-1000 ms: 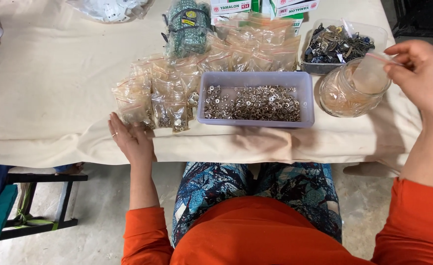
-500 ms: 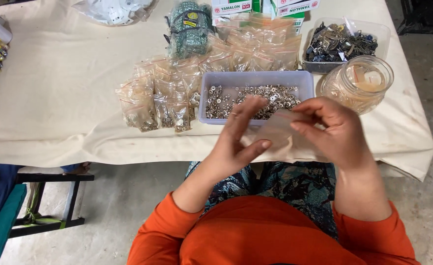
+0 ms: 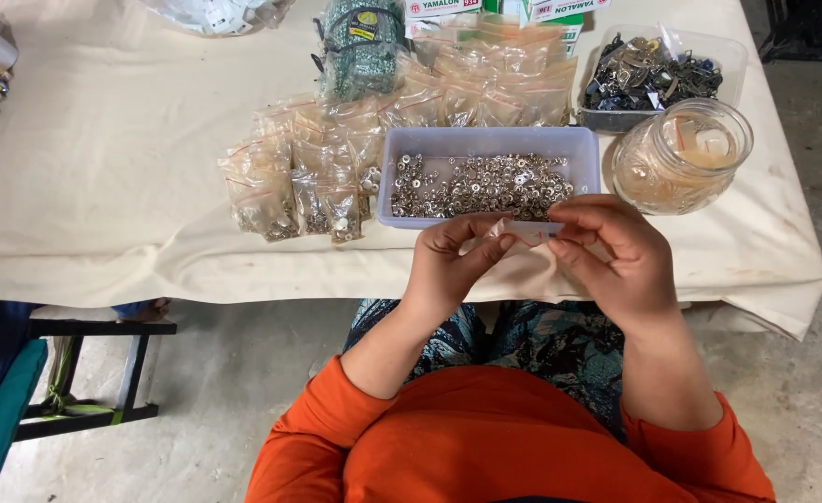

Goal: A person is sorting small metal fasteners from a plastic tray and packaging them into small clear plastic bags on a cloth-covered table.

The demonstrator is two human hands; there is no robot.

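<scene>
Both hands meet just above the table's near edge, pinching one small clear plastic bag point(image 3: 523, 230) between them: the left hand point(image 3: 453, 265) grips its left end with thumb and fingertips, the right hand point(image 3: 611, 256) closes on its right end. Just beyond the bag sits a pale lilac tray point(image 3: 485, 144) of small silver metal fasteners. A glass jar point(image 3: 681, 158) stands to the right, filled little bags point(image 3: 299, 186) lie to the left. Everything rests on a cream cloth-covered table point(image 3: 103, 186), above a concrete floor point(image 3: 243, 373).
</scene>
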